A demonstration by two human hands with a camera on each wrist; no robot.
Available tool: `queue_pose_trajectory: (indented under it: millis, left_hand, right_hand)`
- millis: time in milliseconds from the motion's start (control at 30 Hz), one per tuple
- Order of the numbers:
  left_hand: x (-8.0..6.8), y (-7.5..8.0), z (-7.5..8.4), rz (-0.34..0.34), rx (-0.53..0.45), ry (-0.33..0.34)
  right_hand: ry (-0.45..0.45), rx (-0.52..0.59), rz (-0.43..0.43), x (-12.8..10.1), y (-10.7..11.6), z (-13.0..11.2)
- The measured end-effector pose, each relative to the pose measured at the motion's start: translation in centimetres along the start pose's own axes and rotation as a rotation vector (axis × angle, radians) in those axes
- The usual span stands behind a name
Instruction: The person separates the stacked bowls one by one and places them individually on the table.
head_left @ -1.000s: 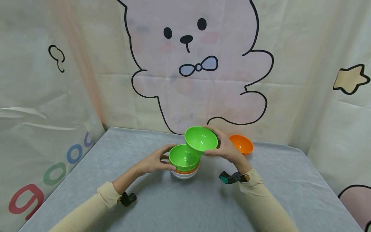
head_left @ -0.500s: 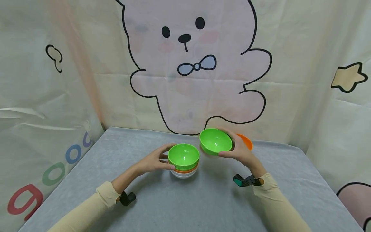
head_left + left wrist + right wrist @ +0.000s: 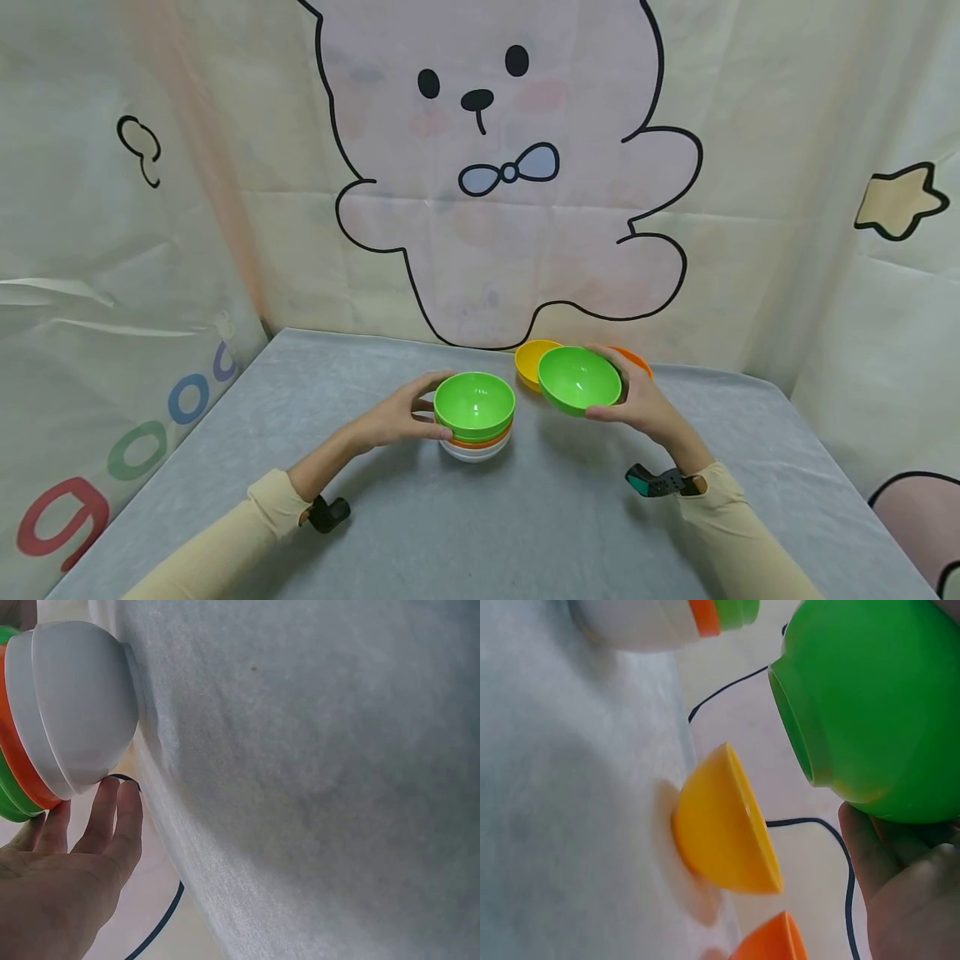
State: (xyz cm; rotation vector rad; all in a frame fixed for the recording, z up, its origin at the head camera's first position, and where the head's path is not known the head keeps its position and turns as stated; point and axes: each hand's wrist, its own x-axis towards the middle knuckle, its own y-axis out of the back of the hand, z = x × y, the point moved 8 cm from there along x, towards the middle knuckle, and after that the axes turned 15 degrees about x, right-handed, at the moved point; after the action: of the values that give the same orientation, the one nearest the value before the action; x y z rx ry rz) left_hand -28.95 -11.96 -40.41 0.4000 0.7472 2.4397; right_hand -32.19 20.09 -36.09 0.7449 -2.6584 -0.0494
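The grey cloth table [image 3: 525, 517] stands before a bear curtain [image 3: 510, 167]; on it, the left hand [image 3: 397, 417] clasps the bowl stack [image 3: 476, 417]; right of the stack, the right hand [image 3: 645, 404] grips a green bowl [image 3: 579, 380] above the table.

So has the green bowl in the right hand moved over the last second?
Yes. The green bowl held by the right hand has gone rightward and slightly down, away from the bowl stack, and now sits in front of the yellow bowl.

You have a grey table [image 3: 525, 517] backed by a cream curtain printed with a big cartoon bear [image 3: 510, 167]. Beneath the bear's feet a yellow bowl [image 3: 531, 360] stands on the cloth, an orange bowl [image 3: 636, 360] just beyond it to the right.
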Motion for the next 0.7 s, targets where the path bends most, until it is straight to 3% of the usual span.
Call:
queue_pose_trajectory:
  millis: [467,700]
  left_hand:
    - [0.0,0.0,0.1,-0.012,-0.004,-0.009]
    - [0.0,0.0,0.2,-0.014,-0.006,-0.013]
  right_hand:
    - [-0.048,-0.162,0.074,-2.7,3.0,0.8]
    - [-0.074,-0.16,0.109,-4.2,5.0,1.3]
